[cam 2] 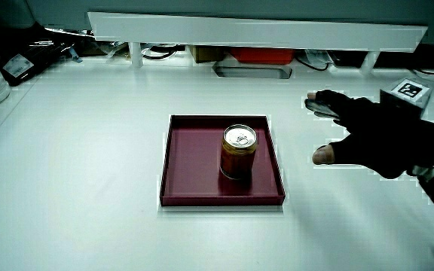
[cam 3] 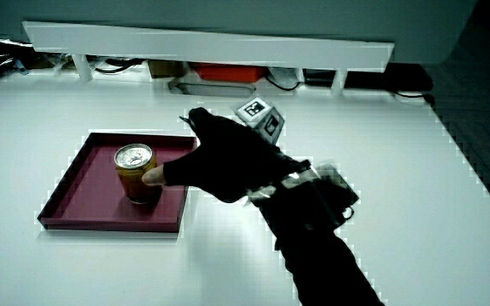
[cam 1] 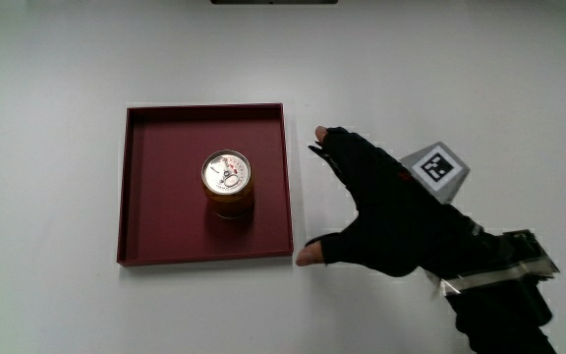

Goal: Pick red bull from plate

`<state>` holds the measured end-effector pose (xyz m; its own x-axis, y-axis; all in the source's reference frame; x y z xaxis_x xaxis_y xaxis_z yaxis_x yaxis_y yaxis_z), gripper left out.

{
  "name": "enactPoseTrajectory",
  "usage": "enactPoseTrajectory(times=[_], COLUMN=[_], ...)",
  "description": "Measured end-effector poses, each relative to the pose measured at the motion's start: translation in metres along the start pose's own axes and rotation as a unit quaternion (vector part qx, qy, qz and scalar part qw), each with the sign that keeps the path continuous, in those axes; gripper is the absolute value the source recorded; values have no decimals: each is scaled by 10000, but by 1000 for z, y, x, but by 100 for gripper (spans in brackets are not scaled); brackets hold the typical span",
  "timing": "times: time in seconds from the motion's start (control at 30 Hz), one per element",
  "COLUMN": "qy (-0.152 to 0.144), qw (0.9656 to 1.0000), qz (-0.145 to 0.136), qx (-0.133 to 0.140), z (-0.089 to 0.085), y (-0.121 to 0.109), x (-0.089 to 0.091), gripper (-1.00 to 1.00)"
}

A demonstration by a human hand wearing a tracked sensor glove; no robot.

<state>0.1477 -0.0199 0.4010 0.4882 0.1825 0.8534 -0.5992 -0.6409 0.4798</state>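
Note:
A small can (cam 1: 228, 184) with a silver top and orange-brown side stands upright near the middle of a square dark red tray (cam 1: 155, 241). Both side views show the can (cam 2: 238, 152) (cam 3: 135, 172) on the tray (cam 2: 191, 192) (cam 3: 83, 208). The gloved hand (cam 1: 367, 211) hovers over the table beside the tray, apart from the can, with thumb and fingers spread and nothing held. The patterned cube (cam 1: 436, 169) sits on its back. In both side views the hand (cam 2: 368, 135) (cam 3: 219, 157) is open toward the can.
A low white partition (cam 2: 255, 30) runs along the table's edge farthest from the person, with cables and boxes under it. The forearm (cam 3: 321, 238) reaches in from the person's side.

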Motion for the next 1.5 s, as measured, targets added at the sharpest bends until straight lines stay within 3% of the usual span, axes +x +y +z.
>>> enactPoseTrajectory(times=[0.03,0.1,0.2,0.27,0.33,0.37,0.53,0.63,0.67,0.7,0.73,0.83,0.87,0.9,0.93,0.97,1.0,1.03,1.07,1.2,1.4,1.43,1.5], qy=[357,192,421,51,100,-1,374,259,74,109,99,107,-96,-71,136,204,-13,231,34,92,135,330,378], qw=[9986,9991,9986,9998,9999,9998,9993,9996,9999,9999,9998,9999,9993,9993,9998,9997,9996,9996,9996,9994,9995,9993,9992], qz=[-386,-391,-314,-190,-69,-193,-28,36,111,51,170,104,191,238,132,87,160,120,148,103,108,125,111], qx=[-54,8,-34,-11,12,22,-52,-76,-30,-50,-44,-84,307,265,-103,-124,249,-96,241,310,263,-83,-58], z=[-4,-8,-15,-17,-21,-22,-33,-40,-41,-43,-45,-51,-53,-55,-58,-59,-59,-61,-61,-65,-67,-68,-68], y=[-1,10,21,34,43,47,68,82,86,89,93,101,103,105,109,110,111,113,114,119,121,122,122], x=[-8,-1,-4,10,13,15,23,29,30,31,34,35,36,35,38,38,37,39,38,43,46,46,47], gripper=[0,0,0,0,0,0,0,0,0,0,0,0,0,0,0,0,0,0,0,0,7,10,17])
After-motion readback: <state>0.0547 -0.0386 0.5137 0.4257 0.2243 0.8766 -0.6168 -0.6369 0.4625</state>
